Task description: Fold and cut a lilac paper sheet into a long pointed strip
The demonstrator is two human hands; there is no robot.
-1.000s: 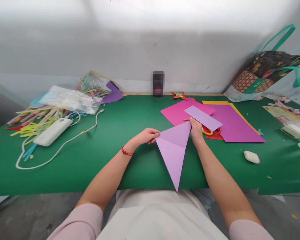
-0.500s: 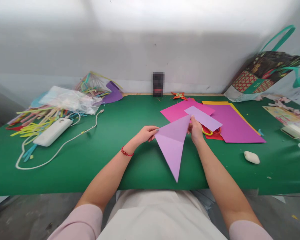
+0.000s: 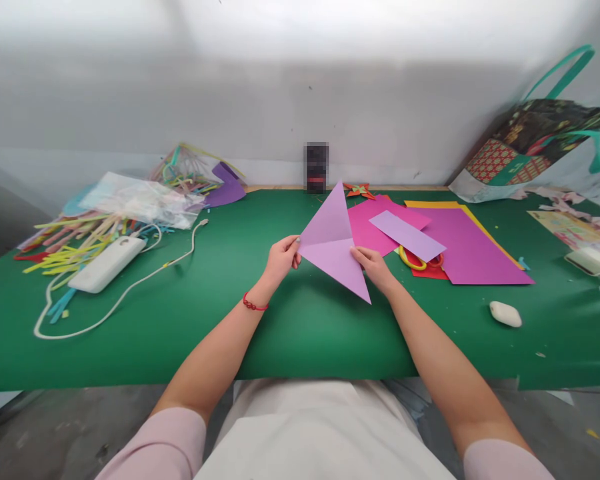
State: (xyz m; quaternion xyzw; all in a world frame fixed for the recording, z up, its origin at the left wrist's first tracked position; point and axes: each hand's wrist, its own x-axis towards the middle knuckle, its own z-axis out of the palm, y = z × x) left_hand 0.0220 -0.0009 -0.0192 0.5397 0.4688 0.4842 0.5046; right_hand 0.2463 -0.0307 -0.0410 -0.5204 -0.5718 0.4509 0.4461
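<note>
The thumb and fingers of the left hand (image 3: 283,259) pinch the left corner of the lilac sheet (image 3: 330,260); those of the right hand (image 3: 375,265) grip its right edge, just below a crease. The sheet hangs between them, seemingly above the table (image 3: 220,340), one point towards the wall (image 3: 260,100), the other towards the body.

To handle it well, a light pinch at the very edges seems best, so that no stray dents form. Even tension would keep the crease straight, and laying the sheet flat would likely make a sharper press easier than working in the air.

Both wrists look nearly straight, with the forearms angling inward from either side. The left wrist wears a bracelet (image 3: 255,303).

Just beyond the right hand lie pink paper (image 3: 363,223), a lilac strip (image 3: 407,235) and yellow and red handles (image 3: 413,264); purple paper (image 3: 480,250) is farther right.
</note>
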